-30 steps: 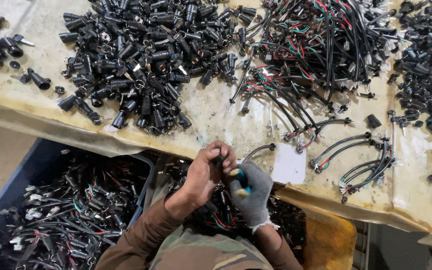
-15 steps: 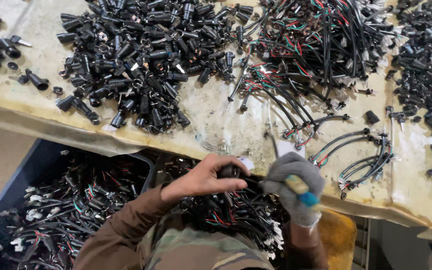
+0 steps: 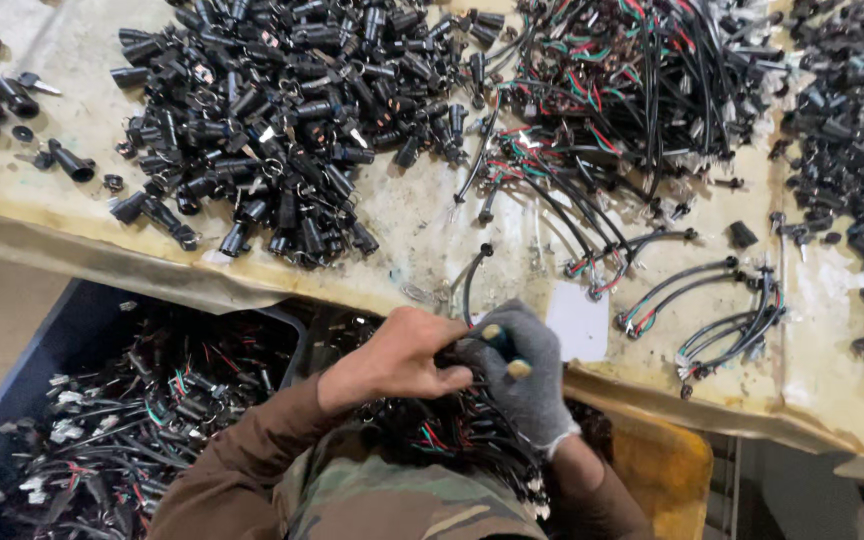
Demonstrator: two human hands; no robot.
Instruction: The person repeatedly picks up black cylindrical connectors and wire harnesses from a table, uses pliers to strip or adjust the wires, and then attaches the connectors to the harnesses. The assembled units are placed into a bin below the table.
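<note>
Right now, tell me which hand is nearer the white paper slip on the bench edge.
Right. The grey-gloved right hand sits just left of the white paper slip, nearly touching it; the bare left hand lies farther left, beyond the right hand.

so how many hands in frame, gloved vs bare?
2. The bare left hand and the grey-gloved right hand meet at the table's near edge, both gripping a small black part; a tool handle pokes from the glove.

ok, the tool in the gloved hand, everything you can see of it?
The screwdriver shows only its handle: dark, with yellowish patches and a pale butt end, plastic by the look. It lies tilted in the right hand, which wears a grey knit glove. Its tip is hidden where the bare left hand pinches a black part.
</note>
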